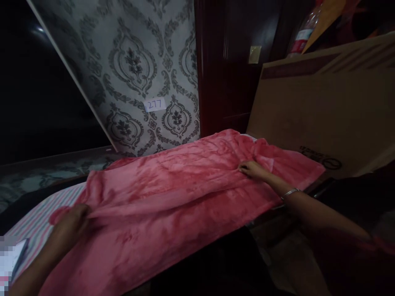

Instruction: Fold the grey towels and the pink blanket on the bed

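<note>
A pink fleece blanket (173,193) lies spread lengthwise across a bed with a striped sheet (33,224). My left hand (72,222) pinches a fold of the blanket at its near left end. My right hand (251,169), with a metal bangle (290,192) on the wrist, grips the same fold at the far right end. The fold runs between both hands as a ridge along the fabric.
A large flat cardboard box (324,111) leans at the right behind the blanket. Patterned wallpaper with a small "277" label (155,104) is ahead, next to a dark wooden door (228,74). A white object (15,257) lies at the lower left.
</note>
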`<state>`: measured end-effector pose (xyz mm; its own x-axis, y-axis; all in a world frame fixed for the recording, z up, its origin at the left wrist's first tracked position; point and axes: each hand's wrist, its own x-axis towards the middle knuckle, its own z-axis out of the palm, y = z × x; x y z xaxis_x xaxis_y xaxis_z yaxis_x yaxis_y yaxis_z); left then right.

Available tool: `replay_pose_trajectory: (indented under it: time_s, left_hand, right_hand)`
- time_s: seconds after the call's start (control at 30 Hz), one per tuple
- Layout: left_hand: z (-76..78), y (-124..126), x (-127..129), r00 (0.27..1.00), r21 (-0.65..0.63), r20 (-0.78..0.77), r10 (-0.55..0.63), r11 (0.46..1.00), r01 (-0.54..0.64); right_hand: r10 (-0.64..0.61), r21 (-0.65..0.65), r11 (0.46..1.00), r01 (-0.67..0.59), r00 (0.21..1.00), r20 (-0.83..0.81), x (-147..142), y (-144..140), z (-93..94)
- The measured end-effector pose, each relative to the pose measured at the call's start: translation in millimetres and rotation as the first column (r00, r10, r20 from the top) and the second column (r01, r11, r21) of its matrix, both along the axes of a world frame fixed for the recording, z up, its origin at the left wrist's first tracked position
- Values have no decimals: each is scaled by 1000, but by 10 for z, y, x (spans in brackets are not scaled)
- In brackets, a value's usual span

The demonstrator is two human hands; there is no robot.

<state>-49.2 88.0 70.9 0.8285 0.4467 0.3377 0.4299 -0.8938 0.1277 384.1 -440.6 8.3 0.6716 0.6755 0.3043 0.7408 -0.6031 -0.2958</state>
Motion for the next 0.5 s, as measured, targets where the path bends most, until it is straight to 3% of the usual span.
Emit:
replay_pose_trajectory:
  time_s: [0.13,0.23,0.37,0.5]
  left_hand:
    - [167,-24,-150,979,30,178,99,994,-106]
    - [182,-8,-252,959,51,230,164,982,-180]
    - [85,51,-321,984,47,130,119,991,-126]
    - [23,57,-343,991,125,-8,131,984,-129]
  right_hand:
    - [-160,202,973,115,962,220,-51,40,189]
    - [-217,295,950,102,896,388,-165,0,189]
    - [-115,121,990,72,911,397,-298,-114,-83]
    - [34,-42,999,-18,905,424,-358,-224,-280]
